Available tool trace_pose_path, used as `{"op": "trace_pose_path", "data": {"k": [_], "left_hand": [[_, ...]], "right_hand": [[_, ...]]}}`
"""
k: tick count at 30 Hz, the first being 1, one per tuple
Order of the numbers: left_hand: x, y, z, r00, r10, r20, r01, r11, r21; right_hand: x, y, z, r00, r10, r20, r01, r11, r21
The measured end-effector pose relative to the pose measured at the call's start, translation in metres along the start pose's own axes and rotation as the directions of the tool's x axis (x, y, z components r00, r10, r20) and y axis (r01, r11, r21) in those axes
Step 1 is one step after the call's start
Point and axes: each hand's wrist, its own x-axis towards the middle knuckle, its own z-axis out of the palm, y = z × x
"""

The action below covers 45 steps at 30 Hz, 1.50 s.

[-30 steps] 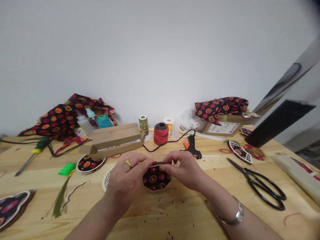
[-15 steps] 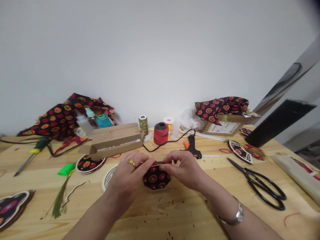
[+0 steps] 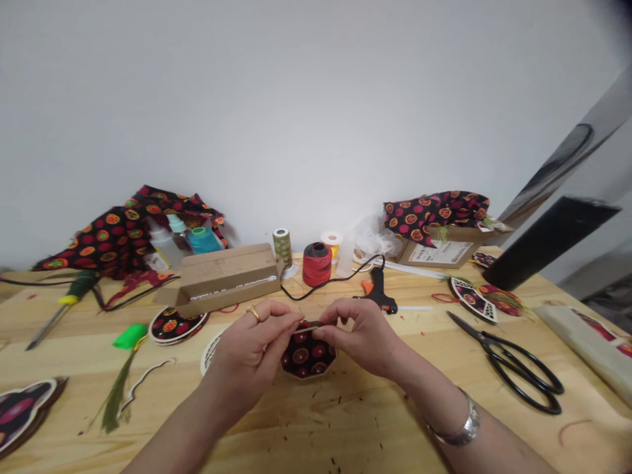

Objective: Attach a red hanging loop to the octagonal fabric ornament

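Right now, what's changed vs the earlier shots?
Small shift only: the left hand has lifted slightly toward the far table edge. The right hand is about where it was. Both still pinch the thin strip along the edge of the black patterned octagon; nothing taken or let go. The glue gun and black scissors stayed put.

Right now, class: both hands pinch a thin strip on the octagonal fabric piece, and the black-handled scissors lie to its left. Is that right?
No: the black-handled scissors lie to the right of the octagonal fabric piece, not its left, as the head view shows. The left hand and right hand do pinch the thin strip.
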Motion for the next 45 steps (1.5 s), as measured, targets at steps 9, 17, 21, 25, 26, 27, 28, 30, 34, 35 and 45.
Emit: {"op": "trace_pose_path", "data": {"k": [9,17,21,25,26,27,28,30,34,35,45], "left_hand": [[0.004,0.003,-0.004,0.971,-0.198,0.131,0.221,0.956,-0.192],[0.006,0.007,-0.005,0.969,-0.226,0.104,0.245,0.941,-0.235],[0.004,0.008,-0.004,0.965,-0.252,0.071,0.262,0.928,-0.267],[0.004,0.008,-0.003,0.941,-0.326,0.093,0.339,0.899,-0.277],[0.004,0.009,-0.002,0.934,-0.342,0.106,0.358,0.893,-0.272],[0.005,0.009,-0.002,0.927,-0.356,0.116,0.374,0.887,-0.271],[0.005,0.01,-0.003,0.92,-0.372,0.122,0.391,0.878,-0.274],[0.007,0.011,-0.003,0.902,-0.41,0.134,0.431,0.854,-0.291],[0.008,0.011,-0.003,0.844,-0.504,0.183,0.536,0.782,-0.318],[0.008,0.011,-0.003,0.829,-0.522,0.199,0.558,0.764,-0.323],[0.008,0.012,0.003,0.723,-0.63,0.284,0.679,0.571,-0.461]], "right_hand": [[0.0,-0.001,-0.001,1.0,-0.021,0.019,0.021,1.0,0.014],[0.0,-0.001,0.001,1.0,-0.013,0.014,0.013,1.0,0.005],[0.0,0.0,0.002,0.999,-0.033,0.007,0.033,0.999,0.023],[0.0,0.0,0.002,0.999,-0.047,-0.004,0.047,0.999,0.007],[0.0,0.0,0.002,0.999,-0.047,-0.005,0.047,0.999,-0.001],[0.0,0.0,0.002,0.999,-0.049,-0.004,0.049,0.999,-0.007],[0.0,0.0,0.002,0.999,-0.052,-0.002,0.052,0.999,-0.011],[-0.001,0.0,0.002,0.998,-0.058,0.004,0.058,0.998,-0.013],[-0.001,0.0,0.003,0.997,-0.078,-0.004,0.078,0.997,-0.017],[-0.001,0.001,0.003,0.997,-0.083,-0.007,0.083,0.996,-0.02],[-0.001,0.001,0.005,0.995,-0.097,-0.007,0.096,0.994,-0.054]]}}
